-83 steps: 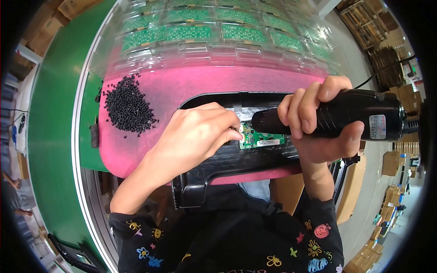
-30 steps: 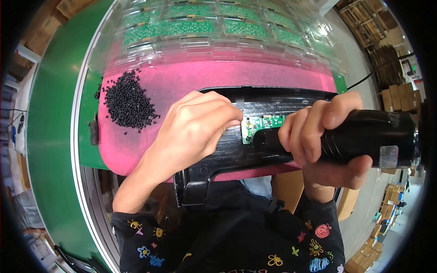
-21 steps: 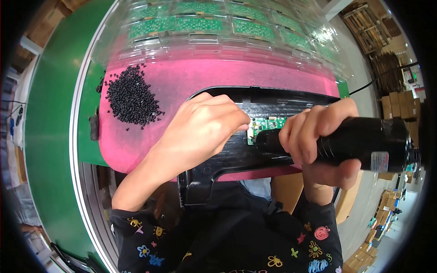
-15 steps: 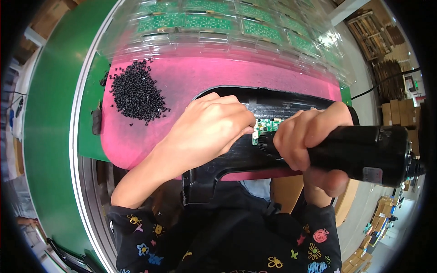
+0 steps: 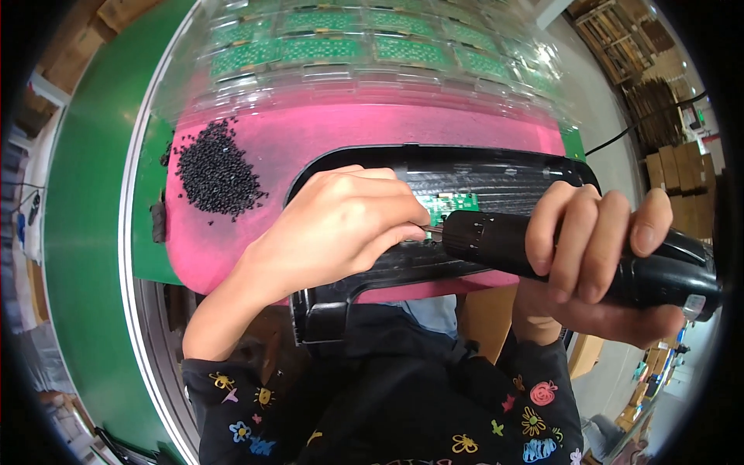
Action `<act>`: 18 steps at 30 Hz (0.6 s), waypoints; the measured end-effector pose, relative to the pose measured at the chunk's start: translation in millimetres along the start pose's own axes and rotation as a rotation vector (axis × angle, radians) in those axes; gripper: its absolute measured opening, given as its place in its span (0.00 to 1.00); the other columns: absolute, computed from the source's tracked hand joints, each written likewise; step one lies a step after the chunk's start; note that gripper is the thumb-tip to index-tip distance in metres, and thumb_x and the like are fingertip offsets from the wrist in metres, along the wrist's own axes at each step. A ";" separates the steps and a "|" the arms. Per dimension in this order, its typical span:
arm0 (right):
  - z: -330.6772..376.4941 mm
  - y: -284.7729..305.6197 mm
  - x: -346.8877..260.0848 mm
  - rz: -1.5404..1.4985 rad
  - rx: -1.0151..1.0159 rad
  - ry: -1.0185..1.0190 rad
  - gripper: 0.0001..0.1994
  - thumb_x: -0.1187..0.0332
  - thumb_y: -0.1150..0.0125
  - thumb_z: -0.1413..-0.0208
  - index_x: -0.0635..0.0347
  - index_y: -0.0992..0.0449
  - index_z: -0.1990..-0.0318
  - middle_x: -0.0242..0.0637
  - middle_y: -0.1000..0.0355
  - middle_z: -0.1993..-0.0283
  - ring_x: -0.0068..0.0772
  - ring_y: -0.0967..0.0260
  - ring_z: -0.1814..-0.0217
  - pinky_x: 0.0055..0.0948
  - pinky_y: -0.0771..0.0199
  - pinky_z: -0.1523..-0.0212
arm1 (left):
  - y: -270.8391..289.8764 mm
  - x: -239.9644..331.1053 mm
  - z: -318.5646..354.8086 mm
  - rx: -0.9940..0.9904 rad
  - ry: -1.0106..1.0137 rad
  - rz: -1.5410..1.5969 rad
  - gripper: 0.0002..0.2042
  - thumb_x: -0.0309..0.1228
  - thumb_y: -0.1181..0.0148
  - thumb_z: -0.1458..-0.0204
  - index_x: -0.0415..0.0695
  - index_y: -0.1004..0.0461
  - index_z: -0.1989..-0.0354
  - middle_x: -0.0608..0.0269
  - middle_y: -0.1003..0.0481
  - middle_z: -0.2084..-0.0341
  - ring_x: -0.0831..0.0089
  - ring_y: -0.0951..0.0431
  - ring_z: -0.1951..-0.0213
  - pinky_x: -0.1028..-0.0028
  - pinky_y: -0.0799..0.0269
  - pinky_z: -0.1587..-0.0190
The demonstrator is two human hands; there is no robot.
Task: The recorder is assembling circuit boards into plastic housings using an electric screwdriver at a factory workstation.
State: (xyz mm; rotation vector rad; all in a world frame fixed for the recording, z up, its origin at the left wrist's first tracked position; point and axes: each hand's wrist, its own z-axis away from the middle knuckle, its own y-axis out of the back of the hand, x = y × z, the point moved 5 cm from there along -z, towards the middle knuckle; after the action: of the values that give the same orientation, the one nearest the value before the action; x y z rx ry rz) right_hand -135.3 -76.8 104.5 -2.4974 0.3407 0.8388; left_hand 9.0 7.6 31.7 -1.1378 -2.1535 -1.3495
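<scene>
My right hand [image 5: 593,248] is wrapped round a black electric screwdriver [image 5: 496,236], which lies nearly level and points left. Its thin metal bit [image 5: 435,229] reaches the fingertips of my left hand [image 5: 349,213]. Thumb and forefinger of that hand are pinched together at the bit's tip; whatever is between them is too small to make out. Just behind the bit, a green circuit board [image 5: 457,203] sits inside a long black plastic housing [image 5: 372,163]. The left hand and the screwdriver hide part of the board and of the housing.
A pile of small black screws [image 5: 217,170] lies on the pink mat [image 5: 310,128], left of the housing. Clear plastic trays [image 5: 325,77] holding several green boards stand along the far side. A dark cable [image 5: 643,128] runs at the right, with cardboard boxes [image 5: 678,167] beyond.
The screwdriver has drawn back rightward from the board, and my right hand grips it farther back. Its bit now shows at my left fingertips. The housing appears farther left in view.
</scene>
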 end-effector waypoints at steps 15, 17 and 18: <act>20.4 70.6 0.3 0.261 0.134 -0.277 0.30 0.37 0.42 0.48 0.58 0.38 0.62 0.27 0.41 0.83 0.19 0.47 0.87 0.23 0.43 0.82 | 5.9 -15.6 -12.3 0.012 0.162 -0.369 0.19 0.24 0.32 0.59 0.41 0.26 0.55 0.57 0.28 0.55 0.56 0.28 0.52 0.64 0.33 0.49; 20.3 71.1 2.8 0.271 0.133 -0.278 0.30 0.37 0.42 0.49 0.58 0.38 0.62 0.27 0.41 0.83 0.18 0.47 0.87 0.22 0.43 0.83 | 5.1 -17.7 -10.4 0.001 0.165 -0.389 0.19 0.23 0.32 0.58 0.41 0.26 0.55 0.57 0.28 0.55 0.56 0.28 0.52 0.64 0.33 0.49; 19.9 70.2 4.2 0.279 0.126 -0.282 0.30 0.37 0.42 0.49 0.58 0.38 0.62 0.27 0.41 0.83 0.18 0.47 0.88 0.22 0.44 0.83 | 5.9 -18.9 -9.7 0.009 0.173 -0.375 0.19 0.23 0.33 0.58 0.41 0.26 0.54 0.57 0.28 0.55 0.56 0.28 0.52 0.64 0.33 0.49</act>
State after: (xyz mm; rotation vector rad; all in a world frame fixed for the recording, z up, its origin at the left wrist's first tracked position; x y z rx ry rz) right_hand -168.3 -126.8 62.7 -2.2070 0.6306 1.2220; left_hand 24.1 -7.9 27.5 -0.6034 -2.3147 -1.5237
